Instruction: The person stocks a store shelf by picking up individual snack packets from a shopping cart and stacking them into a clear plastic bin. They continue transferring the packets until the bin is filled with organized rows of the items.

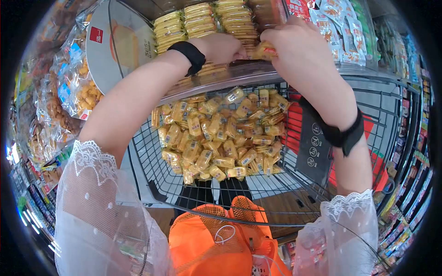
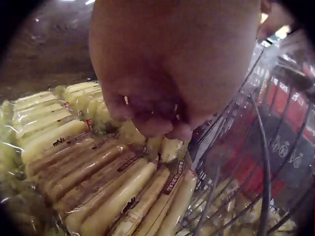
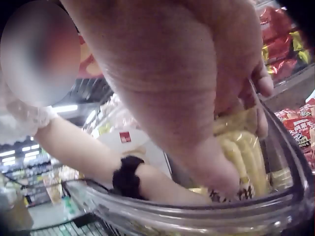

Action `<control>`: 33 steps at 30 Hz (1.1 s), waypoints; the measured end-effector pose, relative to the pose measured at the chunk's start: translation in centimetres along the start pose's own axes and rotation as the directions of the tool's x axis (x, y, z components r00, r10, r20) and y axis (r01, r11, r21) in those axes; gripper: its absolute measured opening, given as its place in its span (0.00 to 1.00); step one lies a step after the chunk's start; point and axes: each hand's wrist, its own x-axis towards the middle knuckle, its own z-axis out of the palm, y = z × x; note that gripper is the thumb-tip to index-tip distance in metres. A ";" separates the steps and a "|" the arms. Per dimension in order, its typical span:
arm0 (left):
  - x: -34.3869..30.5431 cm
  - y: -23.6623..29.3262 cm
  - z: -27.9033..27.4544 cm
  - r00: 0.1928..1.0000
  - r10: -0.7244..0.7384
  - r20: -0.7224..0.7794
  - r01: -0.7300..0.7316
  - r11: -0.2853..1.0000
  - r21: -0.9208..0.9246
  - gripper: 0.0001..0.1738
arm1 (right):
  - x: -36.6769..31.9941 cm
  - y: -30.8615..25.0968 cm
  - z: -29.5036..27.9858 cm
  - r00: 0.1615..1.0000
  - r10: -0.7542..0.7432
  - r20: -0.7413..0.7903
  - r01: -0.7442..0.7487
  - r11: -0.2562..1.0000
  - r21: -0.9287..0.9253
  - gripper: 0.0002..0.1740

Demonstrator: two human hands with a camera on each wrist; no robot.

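Rows of small yellow snack cakes in clear wrappers [image 1: 200,20] stand packed in a clear-walled shelf bin. Reaching in over its front wall, my left hand [image 1: 221,48] has curled fingers, with the fingertips at the end of a row [image 2: 172,150] and pinching a wrapped cake there. My right hand [image 1: 301,48] grips several wrapped snack cakes [image 3: 241,155] at the bin's right part, the thumb pressed on a printed wrapper. In the head view the yellow cakes [image 1: 266,50] show between the two hands. Some of the right fingers are hidden behind the hand.
Below the bin's clear front wall [image 1: 216,85] stands a wire shopping cart [image 1: 156,191] with a heap of wrapped cakes [image 1: 221,138]. White and red snack packets [image 1: 340,27] fill the bin at right. A round sign [image 1: 108,43] and bagged snacks [image 1: 83,92] are at left.
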 end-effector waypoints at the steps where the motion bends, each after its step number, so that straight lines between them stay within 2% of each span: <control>1: 0.2 -0.7 0.7 0.999 0.029 -0.039 -0.030 0.999 -0.042 0.13 | 0.4 0.2 0.7 0.994 -0.036 0.107 0.037 0.999 -0.004 0.07; 2: 0.4 -1.5 1.3 0.995 0.055 -0.079 -0.062 0.995 -0.083 0.13 | 0.8 0.4 1.0 0.975 -0.072 0.212 0.074 0.997 -0.004 0.07; 5: 0.3 -1.1 1.6 0.996 0.027 -0.081 -0.035 0.994 -0.107 0.10 | 1.5 1.2 1.3 0.979 -0.204 0.000 0.204 0.977 0.056 0.08; 8: 0.2 -0.9 0.8 0.995 -0.054 0.082 0.058 0.998 -0.039 0.15 | 3.2 1.4 1.6 0.955 -0.292 0.050 0.290 0.956 0.050 0.10; 9: -0.1 -0.8 0.5 0.994 -0.040 0.103 0.048 0.996 -0.073 0.17 | 3.9 1.2 2.0 0.938 -0.284 0.196 0.284 0.958 0.029 0.10; 11: -0.9 -0.4 0.0 0.989 -0.010 0.145 0.030 0.990 -0.137 0.20 | 5.0 0.9 2.9 0.849 -0.240 0.470 0.280 0.960 -0.017 0.10; 14: -1.1 -1.0 0.1 0.995 0.055 0.082 -0.030 0.960 -0.280 0.22 | 4.5 2.0 4.4 0.887 -0.272 0.374 0.236 0.962 0.141 0.10; 17: -0.1 -1.0 0.5 0.999 -0.021 0.031 0.029 0.967 -0.254 0.26 | 5.3 1.4 3.8 0.806 -0.132 0.577 0.027 0.982 0.186 0.11; 20: 0.5 -1.4 2.0 0.982 0.079 -0.169 -0.097 0.990 -0.099 0.28 | 5.3 1.0 3.4 0.745 -0.155 0.648 0.087 0.987 0.136 0.10; 23: 0.0 0.2 1.5 0.982 0.114 -0.148 -0.083 0.976 0.201 0.22 | 4.5 0.7 2.7 0.831 -0.121 0.544 0.078 0.992 0.102 0.12; 26: 0.5 1.2 2.1 0.975 0.143 -0.169 -0.105 0.970 0.220 0.21 | 3.3 1.4 0.0 0.948 -0.109 0.299 0.027 0.963 0.267 0.15; 27: 0.9 1.1 2.7 0.975 0.165 -0.152 -0.117 0.952 0.284 0.19 | 2.5 1.4 -1.4 0.967 -0.072 0.243 -0.001 0.958 0.286 0.17; 30: 1.8 0.6 1.9 0.999 0.049 0.015 -0.049 0.997 0.052 0.22 | -1.0 1.3 -4.6 0.998 0.030 0.051 -0.047 0.920 0.388 0.18; 31: 2.1 0.1 1.7 0.996 0.047 0.074 -0.052 0.996 0.072 0.18 | -2.1 1.1 -5.2 0.982 0.133 0.132 -0.179 0.872 0.455 0.19; 33: 2.4 -0.8 1.3 0.981 0.042 0.190 -0.065 0.991 0.117 0.12 | -4.5 0.6 -5.3 0.977 0.181 0.113 -0.213 0.837 0.504 0.19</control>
